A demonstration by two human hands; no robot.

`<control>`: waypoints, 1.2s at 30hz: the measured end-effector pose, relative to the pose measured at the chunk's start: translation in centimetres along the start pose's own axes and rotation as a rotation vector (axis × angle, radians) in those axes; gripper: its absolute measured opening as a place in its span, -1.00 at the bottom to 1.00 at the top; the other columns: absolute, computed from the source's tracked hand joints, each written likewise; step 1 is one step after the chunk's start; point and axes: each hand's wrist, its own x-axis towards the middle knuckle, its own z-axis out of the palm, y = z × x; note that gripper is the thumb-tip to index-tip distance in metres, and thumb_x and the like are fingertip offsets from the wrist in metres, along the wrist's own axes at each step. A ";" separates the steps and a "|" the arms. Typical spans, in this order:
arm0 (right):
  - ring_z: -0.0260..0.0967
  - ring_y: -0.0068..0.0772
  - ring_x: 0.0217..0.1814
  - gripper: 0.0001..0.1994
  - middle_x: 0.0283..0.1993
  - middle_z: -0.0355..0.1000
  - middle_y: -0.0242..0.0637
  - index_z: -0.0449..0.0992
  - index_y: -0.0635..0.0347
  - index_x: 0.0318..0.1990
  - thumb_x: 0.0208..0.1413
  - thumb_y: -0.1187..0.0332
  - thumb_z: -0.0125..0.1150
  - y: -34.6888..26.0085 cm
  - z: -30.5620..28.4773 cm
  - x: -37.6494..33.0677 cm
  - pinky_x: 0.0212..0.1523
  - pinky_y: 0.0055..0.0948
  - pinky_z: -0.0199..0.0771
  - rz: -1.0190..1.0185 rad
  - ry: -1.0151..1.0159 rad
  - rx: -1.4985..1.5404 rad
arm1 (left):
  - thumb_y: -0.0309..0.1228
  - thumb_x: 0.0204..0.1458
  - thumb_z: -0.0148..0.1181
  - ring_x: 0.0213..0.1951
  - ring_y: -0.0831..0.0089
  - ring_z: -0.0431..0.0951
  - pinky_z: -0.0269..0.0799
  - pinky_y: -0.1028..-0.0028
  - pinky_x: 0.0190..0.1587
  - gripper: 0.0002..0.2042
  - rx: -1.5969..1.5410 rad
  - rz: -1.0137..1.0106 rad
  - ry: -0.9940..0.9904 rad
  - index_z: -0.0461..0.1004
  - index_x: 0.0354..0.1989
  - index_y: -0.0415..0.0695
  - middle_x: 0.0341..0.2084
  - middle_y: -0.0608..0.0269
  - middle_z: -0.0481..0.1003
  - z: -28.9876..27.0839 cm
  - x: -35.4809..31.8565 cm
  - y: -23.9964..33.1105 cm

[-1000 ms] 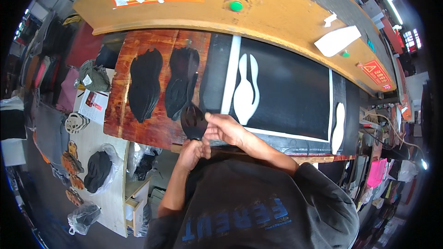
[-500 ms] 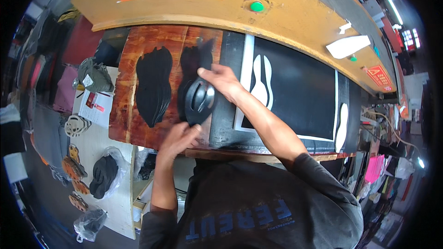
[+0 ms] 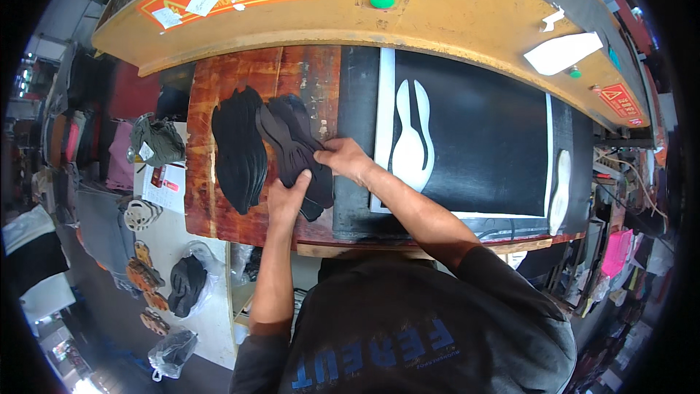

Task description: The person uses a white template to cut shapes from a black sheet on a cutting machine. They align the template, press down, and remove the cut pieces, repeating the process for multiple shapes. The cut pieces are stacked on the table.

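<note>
A loose bunch of black cut-out pieces (image 3: pixel 292 138), long and wavy with slits, lies fanned on the reddish wooden board. My left hand (image 3: pixel 288 195) grips its near left edge, thumb on top and fingers mostly hidden. At the right edge, my right hand (image 3: pixel 345 160) pinches the same pieces between thumb and fingers. Just to the left sits a neat stack of similar black pieces (image 3: pixel 240 153), untouched. Right of my hands is a black sheet (image 3: pixel 481 146) on a white backing, with a white forked shape (image 3: pixel 413 142) showing in it.
A yellow machine beam (image 3: pixel 452 22) with green buttons (image 3: pixel 381 0) spans the far side. A white strip (image 3: pixel 559 193) lies at the right. On a pale side table (image 3: pixel 211 328) at left are bagged black pieces (image 3: pixel 187 284), brown parts (image 3: pixel 144 273) and a paper sheet (image 3: pixel 162 188).
The right-hand bunch was more upright with a glossy piece on top; now it is tilted and fanned, looking matte. My left hand has moved up onto it; my right hand has shifted nearer me.
</note>
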 end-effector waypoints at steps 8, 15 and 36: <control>0.41 -0.21 0.30 -0.17 0.33 0.41 -0.14 0.43 0.26 0.37 0.26 -0.31 0.34 2.1 3.5 -1.3 0.27 -0.02 0.53 0.126 -0.412 0.370 | -0.38 0.16 0.38 -0.05 -0.09 0.72 0.60 0.12 0.07 -0.50 0.580 0.291 0.135 0.45 0.24 -0.32 -0.10 -0.28 0.65 -2.2 -6.2 5.9; 0.34 -0.11 0.47 0.08 0.43 0.38 0.03 0.11 0.51 0.52 0.14 -0.13 0.59 0.3 2.8 -2.7 0.50 -0.07 0.31 -0.009 -0.107 0.691 | -0.34 0.07 0.48 -0.01 -0.17 0.69 0.59 0.04 0.09 -0.42 0.648 0.494 0.151 0.45 0.29 -0.11 -0.06 -0.20 0.66 -1.9 -10.6 4.5; 0.59 -0.33 0.15 -0.54 0.15 0.60 -0.19 0.49 0.28 0.26 0.29 0.33 0.47 -7.9 11.4 -2.8 0.24 -0.24 0.61 -0.515 -0.220 0.781 | -0.41 0.16 0.43 -0.21 0.43 0.69 0.62 0.38 -0.11 -0.66 -0.327 0.385 -0.332 0.58 0.06 -0.27 -0.20 0.17 0.69 -16.1 -2.7 5.8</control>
